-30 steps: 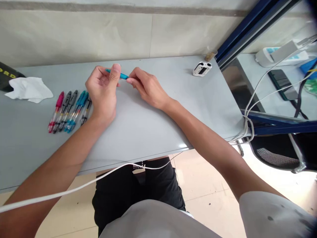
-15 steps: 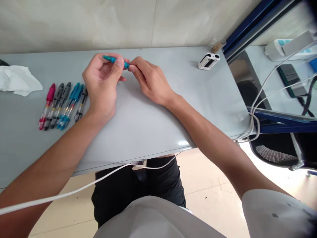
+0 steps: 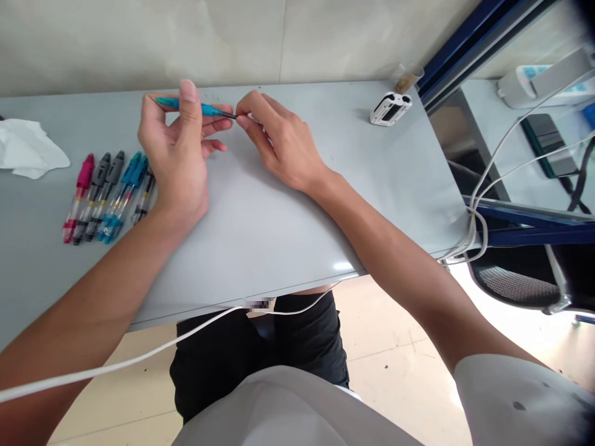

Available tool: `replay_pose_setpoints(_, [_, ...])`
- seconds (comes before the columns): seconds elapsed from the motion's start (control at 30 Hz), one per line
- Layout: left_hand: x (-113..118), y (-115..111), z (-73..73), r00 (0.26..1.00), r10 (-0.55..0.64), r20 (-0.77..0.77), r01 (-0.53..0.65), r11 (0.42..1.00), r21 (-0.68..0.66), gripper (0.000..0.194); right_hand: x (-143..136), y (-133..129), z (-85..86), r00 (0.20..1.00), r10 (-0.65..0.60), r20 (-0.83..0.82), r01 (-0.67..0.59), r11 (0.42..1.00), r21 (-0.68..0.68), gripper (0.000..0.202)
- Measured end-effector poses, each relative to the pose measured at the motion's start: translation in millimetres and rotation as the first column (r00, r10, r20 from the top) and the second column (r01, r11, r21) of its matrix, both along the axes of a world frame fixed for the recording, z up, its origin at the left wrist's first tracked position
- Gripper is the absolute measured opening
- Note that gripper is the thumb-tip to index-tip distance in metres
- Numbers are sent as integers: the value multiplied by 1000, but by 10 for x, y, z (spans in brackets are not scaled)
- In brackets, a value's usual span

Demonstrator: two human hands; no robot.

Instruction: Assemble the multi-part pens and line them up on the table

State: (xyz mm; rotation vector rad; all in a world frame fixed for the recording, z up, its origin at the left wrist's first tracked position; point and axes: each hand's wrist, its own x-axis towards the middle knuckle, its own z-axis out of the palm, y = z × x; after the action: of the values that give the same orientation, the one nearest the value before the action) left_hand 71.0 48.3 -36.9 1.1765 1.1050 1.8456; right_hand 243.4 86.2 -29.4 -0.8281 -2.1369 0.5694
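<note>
A teal pen part (image 3: 210,110) lies across the fingers of my left hand (image 3: 179,148), pinned under the thumb. From its right end a thin dark tip or rod sticks out toward my right hand (image 3: 281,139). The thumb and forefinger of my right hand are pinched at that end; what they grip is mostly hidden by the fingers. To the left of my left hand, several pens lie side by side on the table: a pink pen (image 3: 85,173), grey ones (image 3: 114,170) and teal ones (image 3: 137,173). A dark pen (image 3: 143,201) is partly covered by my left wrist.
White tissue (image 3: 32,148) lies at the table's left. A white device (image 3: 390,109) and a small clear cup (image 3: 409,78) stand at the back right. White cables (image 3: 473,229) hang at the right edge, and another cable runs along the front edge (image 3: 297,292).
My left hand has moved left with the teal part, away from my right hand. The dark thin piece now shows between the hands. My left thumb is more upright.
</note>
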Motion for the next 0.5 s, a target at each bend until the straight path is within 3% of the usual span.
replay_pose_setpoints(0.37, [-29, 0, 16, 999, 43, -29, -42, 999, 14, 34, 36, 8, 5, 1000, 1, -14, -1, 1000, -30, 42])
replay_pose_setpoints(0.5, [-50, 3, 6, 999, 22, -32, -22, 1000, 16, 39, 23, 18, 10, 999, -31, 12, 31, 999, -44, 47])
